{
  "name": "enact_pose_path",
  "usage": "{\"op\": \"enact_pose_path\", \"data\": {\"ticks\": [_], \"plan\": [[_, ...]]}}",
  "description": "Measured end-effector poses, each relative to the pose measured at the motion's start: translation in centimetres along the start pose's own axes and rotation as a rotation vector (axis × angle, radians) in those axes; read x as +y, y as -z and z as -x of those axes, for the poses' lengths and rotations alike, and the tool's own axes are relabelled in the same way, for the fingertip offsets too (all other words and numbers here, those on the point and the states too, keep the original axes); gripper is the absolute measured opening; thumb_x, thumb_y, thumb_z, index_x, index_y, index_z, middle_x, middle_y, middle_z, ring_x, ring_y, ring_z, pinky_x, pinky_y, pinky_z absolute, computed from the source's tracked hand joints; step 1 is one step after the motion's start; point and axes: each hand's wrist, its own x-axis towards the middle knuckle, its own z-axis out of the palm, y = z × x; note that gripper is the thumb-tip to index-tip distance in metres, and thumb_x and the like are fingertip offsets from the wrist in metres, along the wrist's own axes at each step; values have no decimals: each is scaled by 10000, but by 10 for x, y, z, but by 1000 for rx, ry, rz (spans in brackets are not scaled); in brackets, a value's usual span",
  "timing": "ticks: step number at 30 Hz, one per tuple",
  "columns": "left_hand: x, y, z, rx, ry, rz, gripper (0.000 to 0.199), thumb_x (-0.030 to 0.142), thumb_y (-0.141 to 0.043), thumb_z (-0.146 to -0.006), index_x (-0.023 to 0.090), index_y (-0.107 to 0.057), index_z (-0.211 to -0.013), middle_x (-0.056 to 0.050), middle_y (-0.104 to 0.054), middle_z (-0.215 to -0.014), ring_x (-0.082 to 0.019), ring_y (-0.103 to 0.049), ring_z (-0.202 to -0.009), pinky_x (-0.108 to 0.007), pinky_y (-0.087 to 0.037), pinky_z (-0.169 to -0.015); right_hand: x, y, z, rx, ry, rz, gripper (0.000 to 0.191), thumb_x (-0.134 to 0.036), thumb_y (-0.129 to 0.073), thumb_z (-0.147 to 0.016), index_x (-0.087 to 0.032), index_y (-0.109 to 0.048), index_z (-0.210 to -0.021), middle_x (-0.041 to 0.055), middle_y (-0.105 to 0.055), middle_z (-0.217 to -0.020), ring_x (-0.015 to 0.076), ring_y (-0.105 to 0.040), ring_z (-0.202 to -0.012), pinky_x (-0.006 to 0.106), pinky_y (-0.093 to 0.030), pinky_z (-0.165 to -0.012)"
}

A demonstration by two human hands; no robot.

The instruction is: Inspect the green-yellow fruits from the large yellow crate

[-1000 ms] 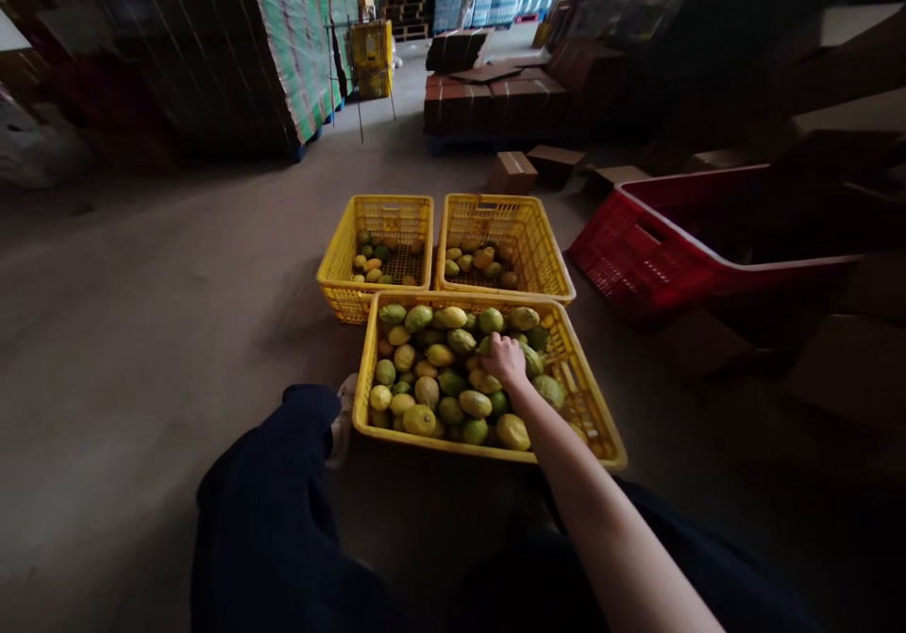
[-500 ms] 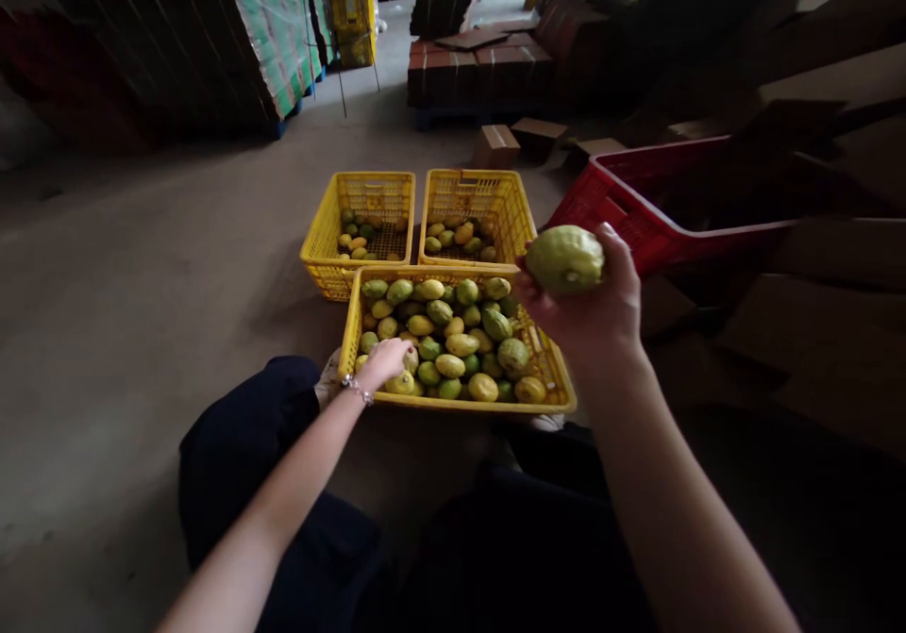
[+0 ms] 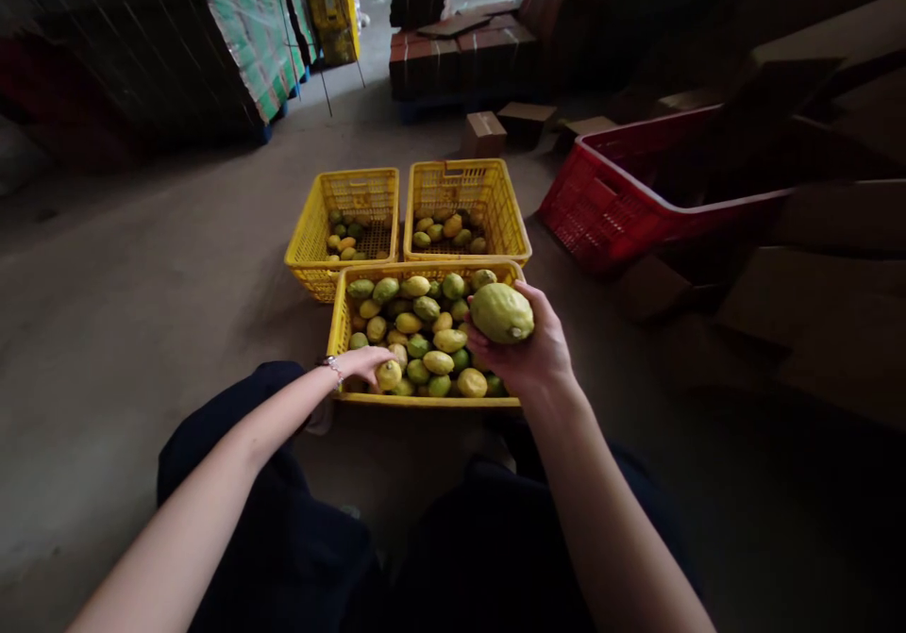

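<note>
In front of me a yellow crate [image 3: 425,401] is filled with green and yellow lemons [image 3: 439,362]. At its near left corner my left hand [image 3: 360,365], with a bracelet on the wrist, has its fingers closed around a yellow lemon [image 3: 389,374] among the others. My right hand [image 3: 542,345] is raised over the crate's right side. It cups a large, bumpy yellow-green lemon [image 3: 502,313] in its palm and fingers, hiding some of the fruit below.
Behind the full crate stand a left yellow crate [image 3: 301,265] and a right yellow crate [image 3: 520,237], each with some lemons at the bottom. A red crate [image 3: 601,204] lies to the right near cardboard boxes [image 3: 485,133]. Wrapped stacks [image 3: 244,39] stand far left.
My right hand has come left and down with the large lemon, now over the crate. My left hand has shifted slightly left, from among the lemons to the yellow one near the corner.
</note>
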Motion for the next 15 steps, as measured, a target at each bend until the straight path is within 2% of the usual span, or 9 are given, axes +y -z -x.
{"op": "enact_pose_path", "data": {"ticks": [3, 6, 8, 10, 12, 15], "plan": [[37, 25, 9, 104, -69, 64, 541, 182, -878, -486, 195, -732, -1007, -19, -710, -1030, -281, -622, -1111, -367, -417, -1031, 1, 0, 2, -26, -24, -25, 273, -443, -672, -736, -184, -639, -818, 54, -687, -660, 144, -557, -489, 226, -384, -372], [90, 48, 29, 190, -115, 443, 663, 74, -893, -417, 149, -727, -1054, -94, -729, -1015, -277, -685, -1001, -375, -495, -947, 2, 5, 1, -29, -31, -4, 289, -473, -660, -741, -188, -635, -779, 63, -689, -636, 120, -494, -422, 223, -361, -353], [122, 55, 46, 233, -193, 755, 619, 97, -909, -436, 124, -726, -1027, -137, -735, -1000, -308, -688, -1029, -396, -502, -967, 3, 6, -1, -18, -27, 12, 294, -485, -652, -753, -192, -637, -764, 64, -692, -623, 105, -456, -381, 213, -332, -330], [143, 53, 64, 265, -319, 1032, 611, 259, -914, -523, 128, -708, -1083, -149, -726, -1064, -340, -655, -1118, -441, -488, -1013, 6, 5, -1, 15, -13, 7, 273, -468, -666, -763, -196, -643, -764, 57, -701, -622, 108, -482, -381, 203, -331, -318], [155, 45, 76, 278, -392, 1223, 635, 384, -870, -613, 150, -672, -1169, -136, -715, -1118, -333, -646, -1137, -468, -495, -1019, 10, 4, -1, 37, 16, -16, 225, -422, -702, -764, -203, -654, -783, 41, -717, -643, 133, -577, -444, 202, -391, -337], [160, 32, 83, 255, -344, 1378, 593, 400, -778, -739, 143, -611, -1246, -146, -699, -1163, -303, -674, -1085, -446, -535, -976, 16, 1, 0, 8, 63, -26, 164, -348, -743, -763, -218, -678, -838, 15, -754, -736, 160, -690, -596, 233, -537, -454]]}}
